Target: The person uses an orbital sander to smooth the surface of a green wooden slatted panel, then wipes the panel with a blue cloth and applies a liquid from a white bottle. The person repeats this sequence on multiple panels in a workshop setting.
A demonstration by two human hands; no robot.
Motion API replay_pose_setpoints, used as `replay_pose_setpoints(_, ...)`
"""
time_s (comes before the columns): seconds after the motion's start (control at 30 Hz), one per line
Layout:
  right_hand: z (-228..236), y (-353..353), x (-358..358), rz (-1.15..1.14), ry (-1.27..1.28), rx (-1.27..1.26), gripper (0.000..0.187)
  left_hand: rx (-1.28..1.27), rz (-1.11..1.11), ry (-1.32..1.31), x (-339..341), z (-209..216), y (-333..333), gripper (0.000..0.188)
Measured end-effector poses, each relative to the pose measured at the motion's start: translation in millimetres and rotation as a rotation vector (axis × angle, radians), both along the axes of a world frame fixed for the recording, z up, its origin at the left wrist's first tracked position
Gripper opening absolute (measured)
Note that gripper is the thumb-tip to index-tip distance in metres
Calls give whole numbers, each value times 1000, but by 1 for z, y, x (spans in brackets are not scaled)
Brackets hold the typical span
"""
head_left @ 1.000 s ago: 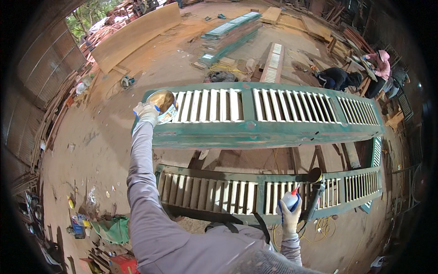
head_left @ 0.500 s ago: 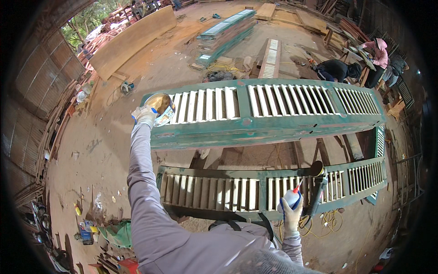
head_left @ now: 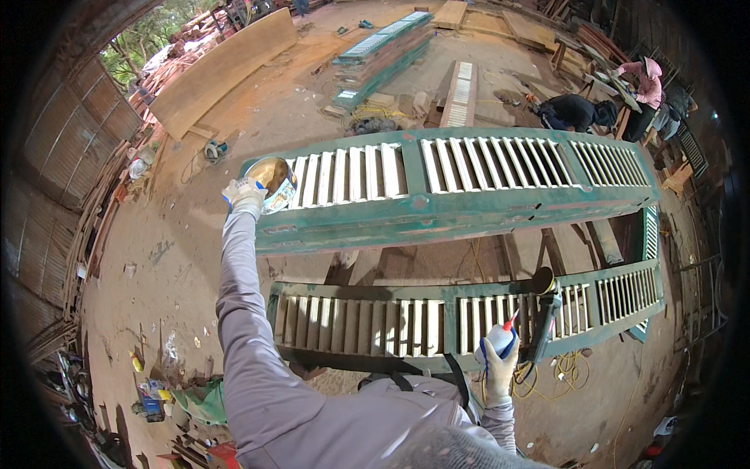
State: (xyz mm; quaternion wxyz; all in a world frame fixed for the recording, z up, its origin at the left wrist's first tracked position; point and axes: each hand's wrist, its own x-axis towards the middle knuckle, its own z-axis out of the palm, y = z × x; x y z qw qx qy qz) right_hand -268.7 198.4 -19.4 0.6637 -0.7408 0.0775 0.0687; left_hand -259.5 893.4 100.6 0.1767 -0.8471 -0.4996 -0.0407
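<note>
My left hand (head_left: 247,195), in a white work glove with blue fingertips, grips the rim of a round tin (head_left: 275,176). The tin is tilted, with a gold-coloured inside and a printed outer wall, at the left end of the upper green louvered shutter (head_left: 344,208). Closed around a white squeeze bottle (head_left: 497,339) with a red nozzle is my gloved right hand (head_left: 500,369). That bottle points upward over the nearer louvered shutter (head_left: 451,320). Just right of it, a power tool with a round disc head (head_left: 545,309) rests on the same shutter.
Another stack of green shutters (head_left: 383,59) stands farther back, beside a long leaning wooden board (head_left: 226,74). A yellow cord (head_left: 574,371) coils on the floor at right. A person in a pink hood (head_left: 648,82) and a crouching person (head_left: 576,113) are at far right.
The whole view has shifted very slightly. Both hands keep their hold on the tin and the squeeze bottle, in nearly the same places.
</note>
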Motion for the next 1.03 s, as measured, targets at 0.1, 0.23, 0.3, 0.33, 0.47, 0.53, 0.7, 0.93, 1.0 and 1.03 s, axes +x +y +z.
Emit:
replay_pose_setpoints(0.1,6,3,-1,-3,25,3,65,30,-15,-24,-3,2,-3,55)
replay_pose_setpoints(0.23,14,1,-2,-8,53,26,66,-9,-45,-186,-3,15,-22,49)
replay_pose_setpoints(0.3,8,-5,-1,-3,68,23,67,45,-140,-394,-9,15,-31,48)
replay_pose_setpoints(0.33,7,-7,-2,-18,56,4,68,266,-213,-523,-10,8,-36,48)
replay_pose_setpoints(0.47,-1,-12,-6,-71,3,-28,65,281,-389,-670,-14,-12,-73,46)
replay_pose_setpoints(0.53,-16,-23,-8,-117,1,-6,62,220,-578,-714,-10,-25,-132,39)
replay_pose_setpoints(0.7,-19,-31,-17,-133,31,15,64,-497,-790,-790,-8,-65,-258,26)
replay_pose_setpoints(0.93,-14,-39,-29,-195,5,-28,63,-1009,-645,-682,12,-190,-333,29)
replay_pose_setpoints(1.0,-13,-41,-31,-222,-6,12,63,-1325,-535,-811,24,-214,-350,38)
replay_pose_setpoints(1.03,-19,-50,-35,-192,-16,-77,64,-1384,-507,-758,-1,-231,-375,38)
